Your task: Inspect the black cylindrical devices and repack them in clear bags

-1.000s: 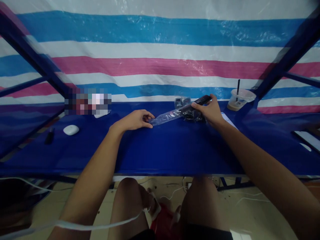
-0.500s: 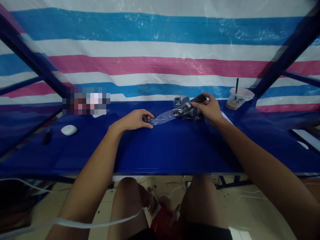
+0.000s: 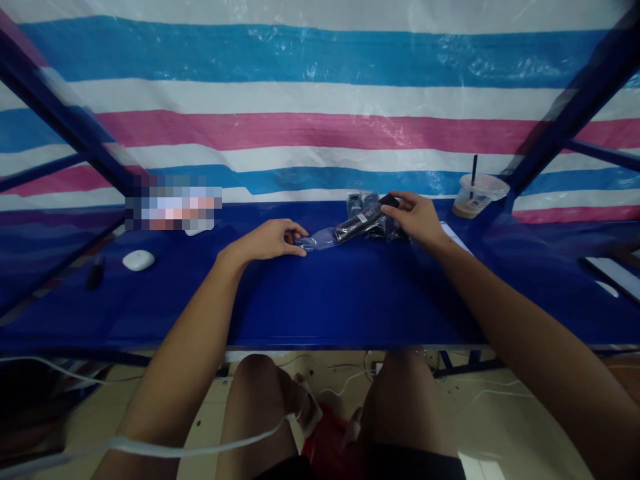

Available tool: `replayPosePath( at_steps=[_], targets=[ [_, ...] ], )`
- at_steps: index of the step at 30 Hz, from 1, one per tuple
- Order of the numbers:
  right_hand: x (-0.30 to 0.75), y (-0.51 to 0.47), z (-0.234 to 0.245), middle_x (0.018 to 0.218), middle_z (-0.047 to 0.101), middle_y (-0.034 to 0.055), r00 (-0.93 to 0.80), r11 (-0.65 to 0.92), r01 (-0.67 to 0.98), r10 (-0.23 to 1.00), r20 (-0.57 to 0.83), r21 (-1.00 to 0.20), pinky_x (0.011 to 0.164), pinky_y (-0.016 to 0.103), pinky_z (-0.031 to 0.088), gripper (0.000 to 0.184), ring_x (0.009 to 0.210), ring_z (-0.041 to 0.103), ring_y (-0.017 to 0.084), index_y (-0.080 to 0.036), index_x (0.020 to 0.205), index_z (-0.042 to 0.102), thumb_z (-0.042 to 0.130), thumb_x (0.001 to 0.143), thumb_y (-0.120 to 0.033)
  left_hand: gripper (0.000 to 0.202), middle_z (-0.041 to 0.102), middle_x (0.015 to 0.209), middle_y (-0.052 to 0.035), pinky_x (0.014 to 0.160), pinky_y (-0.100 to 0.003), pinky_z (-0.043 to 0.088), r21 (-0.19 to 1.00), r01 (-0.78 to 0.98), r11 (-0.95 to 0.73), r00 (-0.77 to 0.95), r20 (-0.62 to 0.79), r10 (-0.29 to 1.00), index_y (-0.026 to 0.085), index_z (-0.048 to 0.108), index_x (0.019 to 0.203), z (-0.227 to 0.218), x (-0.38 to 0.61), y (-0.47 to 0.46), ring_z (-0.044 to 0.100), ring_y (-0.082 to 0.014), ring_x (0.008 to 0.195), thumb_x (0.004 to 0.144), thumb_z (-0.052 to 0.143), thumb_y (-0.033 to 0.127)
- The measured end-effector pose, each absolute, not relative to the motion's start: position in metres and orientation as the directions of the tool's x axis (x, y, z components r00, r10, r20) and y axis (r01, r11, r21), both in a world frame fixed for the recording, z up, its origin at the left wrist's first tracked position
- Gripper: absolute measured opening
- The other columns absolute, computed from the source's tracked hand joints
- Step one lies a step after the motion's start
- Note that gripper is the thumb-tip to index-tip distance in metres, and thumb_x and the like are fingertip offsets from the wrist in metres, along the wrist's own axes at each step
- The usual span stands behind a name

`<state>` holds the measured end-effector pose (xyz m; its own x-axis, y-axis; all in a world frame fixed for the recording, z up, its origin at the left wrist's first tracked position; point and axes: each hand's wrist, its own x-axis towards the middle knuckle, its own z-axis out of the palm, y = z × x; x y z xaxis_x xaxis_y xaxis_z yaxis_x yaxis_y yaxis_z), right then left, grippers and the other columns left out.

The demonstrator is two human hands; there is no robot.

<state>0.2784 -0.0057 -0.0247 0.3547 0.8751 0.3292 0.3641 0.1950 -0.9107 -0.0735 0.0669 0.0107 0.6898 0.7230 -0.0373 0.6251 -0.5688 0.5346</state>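
A long black device (image 3: 363, 220) with a small white label lies slanted, its lower left part inside a clear plastic bag (image 3: 320, 239). What kind of device it is, I cannot make out. My right hand (image 3: 413, 217) pinches the device's upper right end between thumb and fingers. My left hand (image 3: 277, 239) is closed on the left end of the bag, fingertips near the table. Behind the device, several dark items in clear bags (image 3: 356, 202) lie together, partly hidden by it and my right hand.
The blue table (image 3: 350, 300) carries a lidded plastic cup (image 3: 470, 200) with a black straw at the back right. At left are a white rounded case (image 3: 139, 260) and a small black object (image 3: 95, 273). A phone-like slab (image 3: 617, 277) rests far right. Blue metal posts flank the table.
My right hand has moved left and slightly down, carrying the black device toward my left hand and deeper into the bag. My left hand has stayed in place.
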Motion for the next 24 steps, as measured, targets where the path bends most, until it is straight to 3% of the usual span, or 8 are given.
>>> replayPosePath(
  at_steps=[11,15,18,21,24],
  targets=[
    [0.275,-0.012,-0.023,0.082,0.078,0.0104,0.340,0.120,0.498,0.884,0.321,-0.859,0.063,0.034,0.057,0.030,0.076,0.072,0.024,-0.016,0.095,0.075,0.074,0.090,-0.046,0.061,0.075,0.107,-0.0077,0.080,-0.033,0.052,0.520,0.633,-0.573,0.686,-0.035,0.727,0.019,0.075,0.124,0.012,-0.072,0.064,0.069,-0.0232,0.091,0.076,0.086,0.055],
    [0.268,-0.016,-0.020,0.086,0.080,0.0110,0.306,0.127,0.472,0.904,0.298,-0.872,0.068,0.037,0.059,0.035,0.078,0.075,0.025,-0.016,0.099,0.078,0.081,0.084,-0.047,0.062,0.075,0.106,-0.0077,0.080,-0.033,0.052,0.520,0.637,-0.569,0.683,-0.040,0.729,0.019,0.075,0.124,0.013,-0.071,0.063,0.069,-0.0234,0.091,0.076,0.085,0.056],
    [0.266,-0.017,-0.018,0.090,0.080,0.0129,0.286,0.135,0.450,0.915,0.286,-0.883,0.074,0.040,0.061,0.032,0.083,0.076,0.027,-0.016,0.099,0.080,0.087,0.080,-0.039,0.063,0.075,0.107,-0.0082,0.081,-0.034,0.052,0.527,0.637,-0.563,0.685,-0.051,0.726,0.019,0.075,0.125,0.013,-0.071,0.064,0.069,-0.0241,0.092,0.076,0.086,0.056],
    [0.267,-0.017,-0.017,0.087,0.079,0.0123,0.252,0.152,0.507,0.915,0.315,-0.848,0.072,0.040,0.060,0.022,0.081,0.075,0.026,-0.017,0.092,0.081,0.084,0.084,-0.037,0.062,0.075,0.106,-0.0083,0.080,-0.035,0.052,0.527,0.639,-0.560,0.683,-0.055,0.728,0.019,0.075,0.125,0.011,-0.072,0.064,0.069,-0.0242,0.091,0.076,0.085,0.055],
    [0.269,-0.018,-0.016,0.076,0.076,0.0093,0.228,0.139,0.609,0.912,0.341,-0.781,0.065,0.039,0.057,0.027,0.069,0.071,0.024,-0.018,0.088,0.082,0.077,0.088,-0.044,0.061,0.075,0.106,-0.0079,0.080,-0.034,0.052,0.533,0.632,-0.563,0.685,-0.044,0.727,0.019,0.075,0.125,0.010,-0.072,0.066,0.069,-0.0235,0.091,0.077,0.085,0.055]
  ],
)
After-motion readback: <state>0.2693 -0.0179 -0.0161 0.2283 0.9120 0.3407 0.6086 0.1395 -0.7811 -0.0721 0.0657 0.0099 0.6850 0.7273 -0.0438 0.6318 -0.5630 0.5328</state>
